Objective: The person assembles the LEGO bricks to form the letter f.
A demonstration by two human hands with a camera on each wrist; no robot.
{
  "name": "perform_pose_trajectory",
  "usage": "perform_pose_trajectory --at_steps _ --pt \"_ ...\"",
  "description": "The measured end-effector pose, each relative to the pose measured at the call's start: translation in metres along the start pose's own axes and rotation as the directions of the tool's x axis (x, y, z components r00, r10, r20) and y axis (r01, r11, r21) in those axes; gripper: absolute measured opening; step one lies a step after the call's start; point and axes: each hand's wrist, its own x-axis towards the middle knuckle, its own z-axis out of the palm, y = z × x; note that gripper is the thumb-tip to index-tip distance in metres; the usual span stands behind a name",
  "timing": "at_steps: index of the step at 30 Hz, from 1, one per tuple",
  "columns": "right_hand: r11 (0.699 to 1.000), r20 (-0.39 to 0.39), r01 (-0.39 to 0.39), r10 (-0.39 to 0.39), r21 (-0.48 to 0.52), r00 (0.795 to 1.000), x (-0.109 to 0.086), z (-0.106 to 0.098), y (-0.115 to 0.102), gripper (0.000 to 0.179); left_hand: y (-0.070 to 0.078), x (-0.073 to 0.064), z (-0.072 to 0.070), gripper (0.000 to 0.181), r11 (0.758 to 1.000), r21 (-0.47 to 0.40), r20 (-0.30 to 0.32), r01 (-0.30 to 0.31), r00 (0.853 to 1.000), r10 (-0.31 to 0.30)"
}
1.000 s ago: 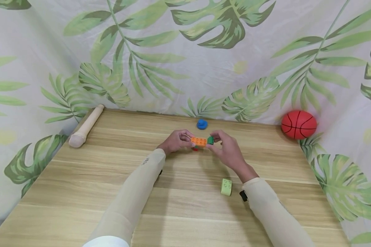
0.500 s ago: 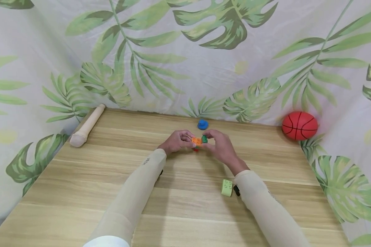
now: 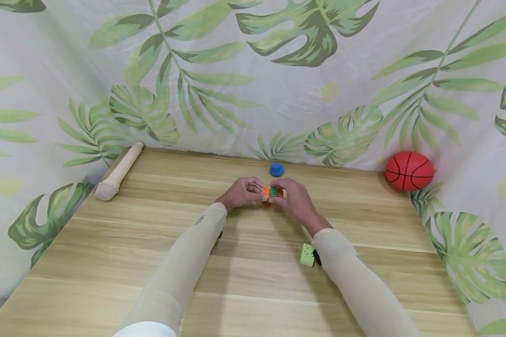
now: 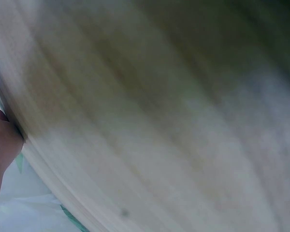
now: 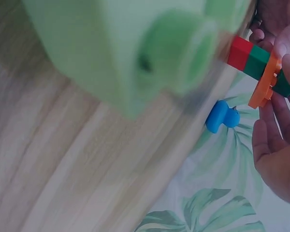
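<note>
A person's left hand (image 3: 241,193) has its thumb and fingers curled in a pinch on the left end of a flat, oblong orange plastic brick with round studs (image 3: 265,191). The right hand (image 3: 296,198), thumb and fingertips nearly closed, grips a small dark green studded brick (image 3: 273,192) at the orange one's studded face; whether the two are locked together cannot be told. The orange brick is held over the far middle of the table. On its other face sit a smooth, square-edged green block (image 5: 255,63) and, at the end, a glossy red block (image 5: 239,51).

A pale green brick with raised round studs (image 3: 306,255) stands beside the right wrist. Beyond the hands is a rounded blue toy duck (image 3: 276,170). A red ball with black seams (image 3: 409,171) is at the far right corner, and a beige microphone-shaped object with a rounded head (image 3: 120,172) lies along the left edge.

The table (image 3: 253,290) has streaky, light wood grain. Creased whitish fabric (image 3: 278,93) printed with green leaves hangs around it. Dark lettering on the smooth beige left sleeve (image 3: 181,262) is too small to read.
</note>
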Motion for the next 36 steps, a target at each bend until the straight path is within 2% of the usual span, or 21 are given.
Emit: perform_pose_trajectory --at_steps 5,15,25,36 --pt "0.999 0.009 -0.035 0.035 -0.002 0.999 0.003 0.000 -0.001 0.036 -0.001 0.001 0.000 0.031 1.000 0.001 -0.001 -0.013 1.000 0.013" --pt "0.998 0.009 -0.054 0.054 -0.014 0.999 0.009 0.004 0.000 0.042 0.000 -0.001 0.000 0.028 1.000 0.014 -0.001 -0.001 1.000 0.001" --pt "0.997 -0.001 -0.070 0.071 0.043 0.998 0.010 0.005 0.002 0.039 -0.001 0.001 0.000 0.030 1.000 0.028 0.009 -0.002 1.000 0.002" --pt "0.998 0.069 -0.055 0.056 -0.023 0.996 0.016 -0.001 -0.003 0.038 0.000 0.000 0.000 0.027 1.000 -0.002 0.014 -0.019 1.000 0.019"
